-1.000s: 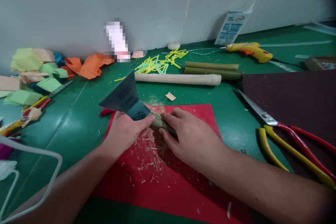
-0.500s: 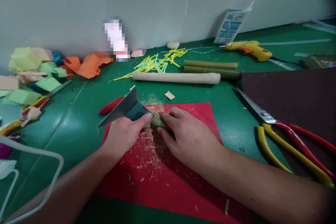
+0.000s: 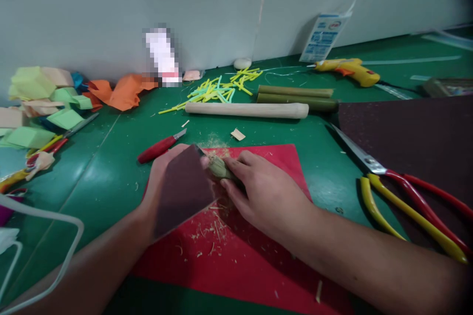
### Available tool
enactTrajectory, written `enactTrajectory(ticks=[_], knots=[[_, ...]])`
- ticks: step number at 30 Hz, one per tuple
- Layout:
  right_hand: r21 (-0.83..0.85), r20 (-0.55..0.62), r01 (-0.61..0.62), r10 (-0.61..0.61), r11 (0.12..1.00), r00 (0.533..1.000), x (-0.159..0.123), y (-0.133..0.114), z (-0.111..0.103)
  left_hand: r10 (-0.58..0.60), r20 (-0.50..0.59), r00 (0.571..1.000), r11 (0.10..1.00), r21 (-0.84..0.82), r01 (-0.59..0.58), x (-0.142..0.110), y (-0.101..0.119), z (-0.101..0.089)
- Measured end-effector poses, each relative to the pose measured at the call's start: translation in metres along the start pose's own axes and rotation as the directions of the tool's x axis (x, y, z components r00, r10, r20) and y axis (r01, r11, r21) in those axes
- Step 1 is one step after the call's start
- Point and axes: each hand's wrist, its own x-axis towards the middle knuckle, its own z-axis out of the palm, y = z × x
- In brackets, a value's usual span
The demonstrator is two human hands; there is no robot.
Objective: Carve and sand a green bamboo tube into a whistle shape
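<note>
Matt sandpaper (image 3: 183, 194), glossy tabletop (image 3: 107, 167).

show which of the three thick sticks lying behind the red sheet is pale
The front stick, nearest the right hand: it is whitish, while the middle stick and rear stick are olive green.

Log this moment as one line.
left hand: holds sandpaper; right hand: grips greenish workpiece; beneath: red sheet, shavings; nearby: red-handled knife

Head-worn view, facing forward and down
Close over the tabletop (image 3: 114, 167); hands (image 3: 273, 192) near centre, wall (image 3: 214, 0) across the top.
</note>
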Motion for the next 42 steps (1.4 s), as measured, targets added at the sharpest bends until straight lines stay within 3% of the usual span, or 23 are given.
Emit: enactTrajectory(ticks=[4, 8, 13, 20, 29, 31, 32, 33, 36, 38, 40, 42], knots=[[-0.01, -0.001, -0.01, 0.01, 1.0, 1.0, 0.001, 0.0, 0.0, 0.156, 0.021, 0.988, 0.975, 0.159, -0.157, -0.001, 0.001, -0.002], [0.018, 0.023, -0.031, 0.03, 0.999, 0.999, 0.001, -0.001, -0.001, 0.257, 0.073, 0.964, 0.96, 0.097, -0.263, 0.0, -0.01, -0.006], [0.006, -0.02, 0.0, 0.0, 1.0, 1.0, 0.0, -0.001, 0.002, 0.54, 0.168, 0.825, 0.81, 0.165, -0.563, 0.003, -0.02, -0.015], [-0.021, -0.018, 0.005, -0.005, 1.0, 1.0, 0.001, 0.0, 0.002, 0.722, 0.306, 0.621, 0.553, 0.285, -0.783, 0.011, -0.021, -0.019], [-0.022, -0.029, 0.014, -0.014, 1.0, 0.999, 0.0, 0.0, 0.001, 0.778, 0.374, 0.506, 0.417, 0.295, -0.86, 0.014, -0.018, -0.023], [-0.023, -0.027, 0.012, -0.012, 1.0, 1.0, 0.0, 0.0, 0.001, 0.77, 0.367, 0.522, 0.445, 0.278, -0.852, 0.013, -0.018, -0.024], [-0.024, -0.022, 0.009, -0.01, 1.0, 1.0, 0.0, 0.0, 0.001, 0.754, 0.359, 0.55, 0.485, 0.261, -0.835, 0.013, -0.019, -0.024], [-0.026, -0.02, 0.006, -0.007, 1.0, 1.0, 0.0, 0.0, 0.001, 0.728, 0.334, 0.598, 0.547, 0.242, -0.801, 0.012, -0.019, -0.025], [-0.034, -0.011, -0.008, 0.008, 0.999, 1.0, -0.001, 0.0, -0.001, 0.549, 0.144, 0.823, 0.804, 0.179, -0.567, 0.01, -0.02, -0.026], [-0.04, -0.008, -0.018, 0.018, 0.999, 1.0, -0.001, -0.001, -0.002, 0.386, 0.038, 0.922, 0.915, 0.111, -0.388, 0.009, -0.019, -0.025], [-0.042, 0.0, -0.018, 0.018, 0.999, 1.0, -0.001, -0.001, -0.003, 0.228, 0.038, 0.973, 0.972, 0.051, -0.23, 0.01, -0.018, -0.022], [-0.044, 0.006, -0.008, 0.009, 0.999, 1.0, -0.001, -0.001, -0.003, 0.115, 0.079, 0.99, 0.993, 0.005, -0.115, 0.01, -0.018, -0.018]])
